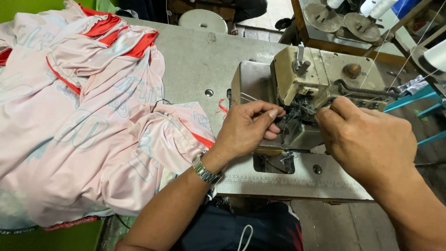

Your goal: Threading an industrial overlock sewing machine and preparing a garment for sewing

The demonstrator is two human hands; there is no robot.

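Your left hand (246, 128) rests against the front of the overlock machine (309, 93), fingers curled narrow, thumb and forefinger pinched together at the needle area. What they pinch is too fine to make out; it is probably thread. Your right hand (367, 139) sits just right of the same spot, fingers tucked in toward the needle area and hidden behind the knuckles. You cannot tell from here whether it grips anything. A watch (205, 170) is on your left wrist.

The machine stands on the grey bench (200, 60). Thin threads (399, 69) run from the machine's right side up toward a white cone (439, 53) at the frame edge. Left of the machine, a heap of pink garments (79, 121) with red trim covers the bench, its nearest fold lying just beside your left wrist.

Hazards from this position:

- Both sets of fingertips are close to the needle and cutter zone. Any drive movement while they are there could cause puncture or cuts. Keep your foot off the pedal.
- Pulling the thread sideways could snap it or draw it out of its guides.
- The taut threads right of the machine may snag on your right forearm if you lift it.
- The garment fold near your left wrist could slide toward the machine and catch on the watch.
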